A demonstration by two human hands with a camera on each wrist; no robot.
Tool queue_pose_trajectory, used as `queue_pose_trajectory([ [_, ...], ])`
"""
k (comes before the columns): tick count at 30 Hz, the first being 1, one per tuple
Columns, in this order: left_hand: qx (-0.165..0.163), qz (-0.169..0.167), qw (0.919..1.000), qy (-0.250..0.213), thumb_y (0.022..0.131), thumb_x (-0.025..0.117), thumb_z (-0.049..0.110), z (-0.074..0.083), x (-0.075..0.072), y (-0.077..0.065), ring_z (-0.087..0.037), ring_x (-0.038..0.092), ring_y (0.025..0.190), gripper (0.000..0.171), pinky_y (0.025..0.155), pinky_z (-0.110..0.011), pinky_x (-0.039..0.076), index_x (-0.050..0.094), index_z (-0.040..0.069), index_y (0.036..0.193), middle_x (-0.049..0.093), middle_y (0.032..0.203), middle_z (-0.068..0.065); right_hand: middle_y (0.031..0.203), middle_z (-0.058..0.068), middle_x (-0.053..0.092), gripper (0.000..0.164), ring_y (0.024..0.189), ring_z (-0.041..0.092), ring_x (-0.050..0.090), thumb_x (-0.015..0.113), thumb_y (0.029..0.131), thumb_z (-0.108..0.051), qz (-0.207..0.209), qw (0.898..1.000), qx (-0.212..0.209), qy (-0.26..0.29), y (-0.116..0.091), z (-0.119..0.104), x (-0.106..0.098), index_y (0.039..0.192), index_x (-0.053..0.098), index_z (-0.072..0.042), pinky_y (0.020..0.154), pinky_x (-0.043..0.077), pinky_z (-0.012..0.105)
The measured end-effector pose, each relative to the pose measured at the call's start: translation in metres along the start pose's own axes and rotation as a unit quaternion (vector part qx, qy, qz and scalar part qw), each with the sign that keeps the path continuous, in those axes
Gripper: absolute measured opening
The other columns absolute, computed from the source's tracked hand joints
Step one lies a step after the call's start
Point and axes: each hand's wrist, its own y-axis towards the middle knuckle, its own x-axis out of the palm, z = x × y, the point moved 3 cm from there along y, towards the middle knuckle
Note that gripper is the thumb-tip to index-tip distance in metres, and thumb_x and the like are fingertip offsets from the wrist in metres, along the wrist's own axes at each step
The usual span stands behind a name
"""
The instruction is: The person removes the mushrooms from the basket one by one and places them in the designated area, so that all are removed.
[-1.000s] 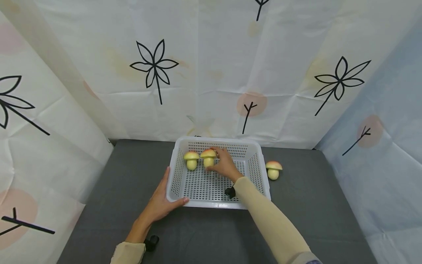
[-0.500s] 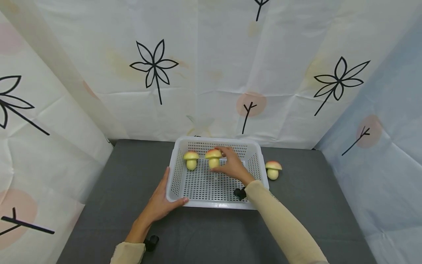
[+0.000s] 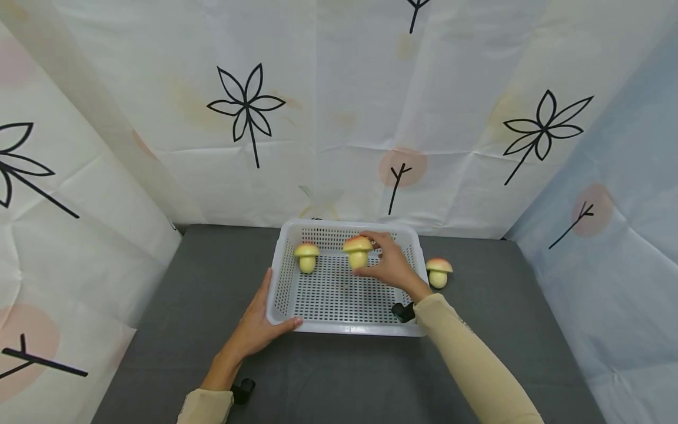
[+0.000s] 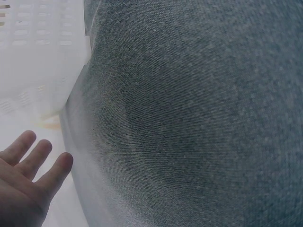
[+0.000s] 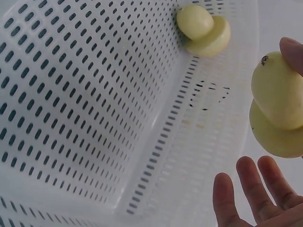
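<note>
Mushroom [image 3: 357,252] | pinched in right hand [image 3: 392,263] over basket [image 3: 351,330] | left hand [image 3: 258,325] at basket's left side, fingers extended, contact hard to tell

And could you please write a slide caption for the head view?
Right hand holding one mushroom over a white basket, left hand at its corner, second mushroom inside, third mushroom outside.

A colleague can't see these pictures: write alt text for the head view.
A person's right hand holds a yellow mushroom over a white perforated basket, while the left hand touches the basket's near left corner. A second mushroom lies inside at the left; a third mushroom lies on the dark grey table to the basket's right.
</note>
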Motion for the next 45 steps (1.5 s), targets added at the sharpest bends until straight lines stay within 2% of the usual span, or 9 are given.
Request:
queue_pose_trajectory([
  [8, 0.003, -0.001, 1.0000, -0.001, 0.074, 0.093, 0.039, -0.001, 0.000, 0.000, -0.037, 0.046, 0.135, 0.132, 0.107, -0.059, 0.032, -0.004, 0.036, 0.163, 0.020, 0.166, -0.009, 0.137, 0.015, 0.049, 0.086, 0.118, 0.034, 0.052, 0.092, 0.076, -0.022, 0.026, 0.999, -0.031, 0.012, -0.012, 0.004, -0.024, 0.150, 0.048, -0.012, 0.094, 0.047, 0.052],
  [15, -0.002, 0.000, 1.0000, -0.003, 0.073, 0.093, 0.040, -0.001, 0.000, 0.000, -0.036, 0.045, 0.135, 0.132, 0.107, -0.059, 0.032, -0.004, 0.036, 0.163, 0.020, 0.166, -0.009, 0.138, 0.014, 0.049, 0.086, 0.122, 0.034, 0.050, 0.092, 0.076, -0.019, 0.043, 0.998, -0.030, 0.018, -0.023, 0.011, -0.046, 0.149, 0.048, -0.013, 0.097, 0.046, 0.055],
  [19, 0.000, 0.001, 1.0000, -0.005, 0.073, 0.093, 0.040, -0.002, 0.000, 0.001, -0.036, 0.047, 0.134, 0.132, 0.107, -0.059, 0.032, -0.004, 0.037, 0.163, 0.021, 0.166, -0.008, 0.138, 0.014, 0.049, 0.087, 0.121, 0.035, 0.050, 0.092, 0.076, -0.018, 0.052, 0.998, -0.026, 0.018, -0.030, 0.018, -0.059, 0.150, 0.047, -0.012, 0.097, 0.046, 0.056],
  [29, -0.004, -0.002, 0.9999, -0.010, 0.074, 0.093, 0.039, -0.001, 0.000, -0.001, -0.035, 0.050, 0.130, 0.131, 0.104, -0.057, 0.035, -0.004, 0.038, 0.162, 0.021, 0.166, -0.008, 0.138, 0.020, 0.046, 0.084, 0.121, 0.036, 0.049, 0.089, 0.078, -0.010, 0.085, 0.995, -0.045, 0.030, -0.056, 0.041, -0.089, 0.150, 0.045, -0.003, 0.097, 0.045, 0.059],
  [36, 0.000, -0.004, 0.9999, -0.010, 0.074, 0.092, 0.040, 0.000, 0.001, -0.001, -0.033, 0.054, 0.126, 0.131, 0.102, -0.057, 0.037, -0.004, 0.038, 0.162, 0.024, 0.165, -0.007, 0.138, 0.022, 0.045, 0.083, 0.120, 0.039, 0.048, 0.087, 0.082, -0.010, 0.106, 0.994, -0.028, 0.006, -0.074, 0.064, -0.108, 0.152, 0.043, -0.002, 0.094, 0.045, 0.059],
  [45, -0.012, -0.003, 0.9999, -0.006, 0.075, 0.092, 0.040, -0.005, 0.001, 0.000, -0.031, 0.049, 0.132, 0.130, 0.105, -0.058, 0.033, -0.004, 0.038, 0.162, 0.022, 0.166, -0.006, 0.142, 0.028, 0.037, 0.087, 0.124, 0.049, 0.044, 0.086, 0.084, -0.019, 0.126, 0.991, 0.041, 0.004, -0.091, 0.100, -0.129, 0.155, 0.037, -0.003, 0.097, 0.041, 0.063],
])
